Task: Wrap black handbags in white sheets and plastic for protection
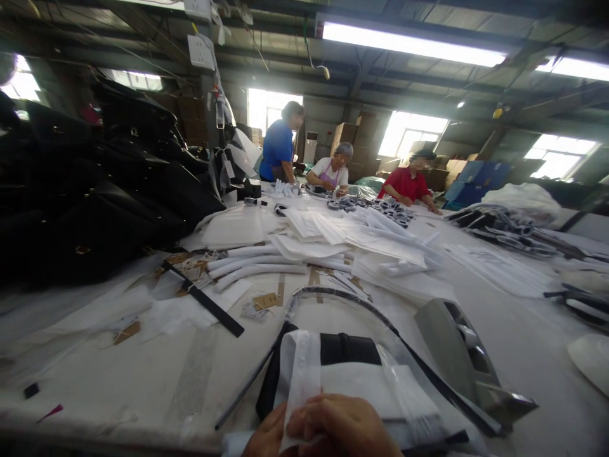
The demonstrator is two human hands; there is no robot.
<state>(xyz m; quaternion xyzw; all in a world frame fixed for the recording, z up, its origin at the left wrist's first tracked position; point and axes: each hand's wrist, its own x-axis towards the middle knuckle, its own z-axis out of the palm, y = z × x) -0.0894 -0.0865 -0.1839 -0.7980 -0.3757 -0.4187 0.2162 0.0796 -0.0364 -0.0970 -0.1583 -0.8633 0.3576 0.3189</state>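
Note:
A black bag (349,348) lies in front of me on the table, partly covered by white wrapping sheets (354,384) and some clear plastic. Its long strap (349,296), wrapped in clear film, arches up behind it. My right hand (345,424) has its fingers curled on a folded white strip (304,371) that runs up over the bag. Just left of it, my left hand (267,435) grips the lower edge of this strip; part of that hand is cut off by the frame. A grey tape dispenser (454,355) stands to the right of the bag.
Stacked white sheets (352,235) and white rolls (259,266) lie beyond the bag. At left are a heap of black bags (104,209), a black strip (216,309) and paper tags (265,301). Three people work at the far side, near wrapped handles (375,206).

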